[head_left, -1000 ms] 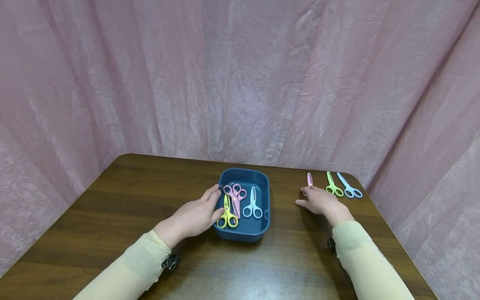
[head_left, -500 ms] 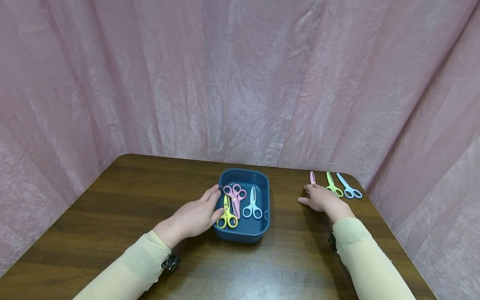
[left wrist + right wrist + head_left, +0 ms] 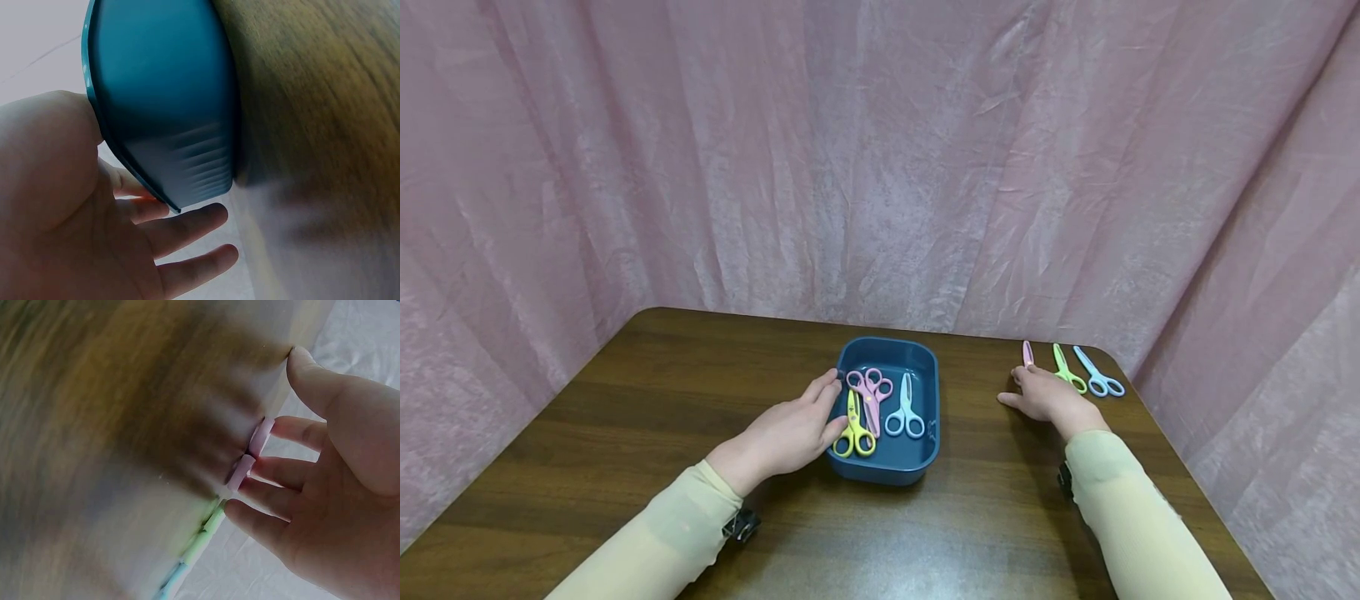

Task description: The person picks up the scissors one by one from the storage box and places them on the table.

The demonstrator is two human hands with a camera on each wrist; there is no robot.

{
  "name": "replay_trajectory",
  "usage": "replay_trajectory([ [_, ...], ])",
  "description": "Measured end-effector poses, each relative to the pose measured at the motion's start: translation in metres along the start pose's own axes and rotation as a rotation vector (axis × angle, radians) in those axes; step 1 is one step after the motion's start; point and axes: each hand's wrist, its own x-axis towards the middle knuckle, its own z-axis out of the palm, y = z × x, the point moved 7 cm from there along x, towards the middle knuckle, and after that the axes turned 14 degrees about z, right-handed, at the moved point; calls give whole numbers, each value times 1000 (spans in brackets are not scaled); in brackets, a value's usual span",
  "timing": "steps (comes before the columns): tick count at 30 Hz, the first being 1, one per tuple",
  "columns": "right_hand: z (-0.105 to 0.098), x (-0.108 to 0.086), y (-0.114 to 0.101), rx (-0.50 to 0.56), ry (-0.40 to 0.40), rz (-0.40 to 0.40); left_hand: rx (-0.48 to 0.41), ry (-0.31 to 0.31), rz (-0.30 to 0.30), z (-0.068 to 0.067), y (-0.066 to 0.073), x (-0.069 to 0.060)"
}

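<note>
My left hand (image 3: pixel 793 429) rests on the left rim of a blue bin (image 3: pixel 887 475), its fingers extended; the left wrist view shows the palm against the bin's wall (image 3: pixel 162 100). Inside the bin lie yellow scissors (image 3: pixel 854 433), pink scissors (image 3: pixel 870 393) and pale blue scissors (image 3: pixel 906 412). On the table at the right, my right hand (image 3: pixel 1048 398) covers the handles of another pink pair (image 3: pixel 1027 353). In the right wrist view the right hand's (image 3: pixel 331 469) straight fingertips touch the pink handles (image 3: pixel 261 437), with the thumb spread away.
Green scissors (image 3: pixel 1063 367) and light blue scissors (image 3: pixel 1099 373) lie just right of the right hand, near the back right corner of the wooden table (image 3: pixel 700 358). A pink curtain (image 3: pixel 880 167) hangs behind and at both sides.
The right hand and the pink scissors under it have shifted right and slightly back, closer to the green scissors. The left hand and the bin have stayed in place.
</note>
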Motion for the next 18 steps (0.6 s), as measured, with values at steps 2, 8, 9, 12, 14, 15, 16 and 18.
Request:
replay_trajectory([
  [2, -4, -4, -2, 0, 1, 6, 1, 4, 4, 0, 0, 0],
  [8, 3, 6, 6, -30, -3, 13, 7, 16, 13, 0, 1, 1],
  [9, 5, 9, 8, -27, -3, 15, 8, 16, 12, -1, 1, 1],
  [12, 12, 19, 14, -28, -8, 15, 10, 15, 10, 0, 1, 1],
  [14, 19, 28, 19, -44, 9, 8, 10, 13, 7, 0, 1, 0],
  [15, 20, 29, 20, -45, 7, 9, 8, 13, 4, 0, 1, 0],
  [16, 20, 28, 20, -48, 3, 12, 6, 12, 2, 0, 1, 0],
  [18, 17, 24, 17, -38, -3, 16, 1, 10, -1, 0, 2, 0],
])
